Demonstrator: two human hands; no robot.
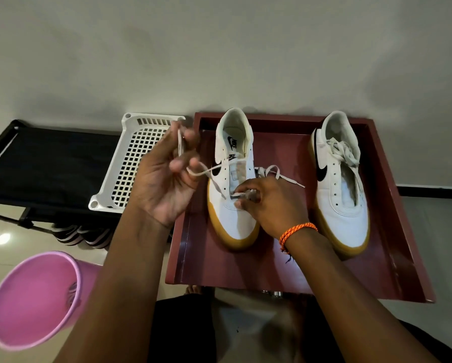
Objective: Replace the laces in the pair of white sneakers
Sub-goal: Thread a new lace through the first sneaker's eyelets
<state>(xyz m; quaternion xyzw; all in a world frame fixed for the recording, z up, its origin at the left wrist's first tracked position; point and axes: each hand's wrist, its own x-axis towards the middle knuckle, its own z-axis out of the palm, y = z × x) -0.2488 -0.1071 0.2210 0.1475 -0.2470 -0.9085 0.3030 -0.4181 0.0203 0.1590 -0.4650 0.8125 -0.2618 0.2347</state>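
Observation:
Two white sneakers with gum soles stand on a dark red tray [392, 231], toes toward me. The left sneaker [231, 213] has a white lace [209, 171] through its lowest eyelets only. My left hand [164, 176] is raised beside it and pinches one end of that lace, pulled out to the left. My right hand [266, 203] rests on the shoe's toe end and pinches the lace at the lowest eyelets. The lace's other end trails to the right. The right sneaker [342, 195] has a loose lace bunched over its opening.
A white perforated plastic basket [130, 163] lies left of the tray on a black rack [46, 163]. A pink bucket [33, 299] stands at the lower left on the tiled floor. A pale wall rises behind the tray. An orange thread band circles my right wrist.

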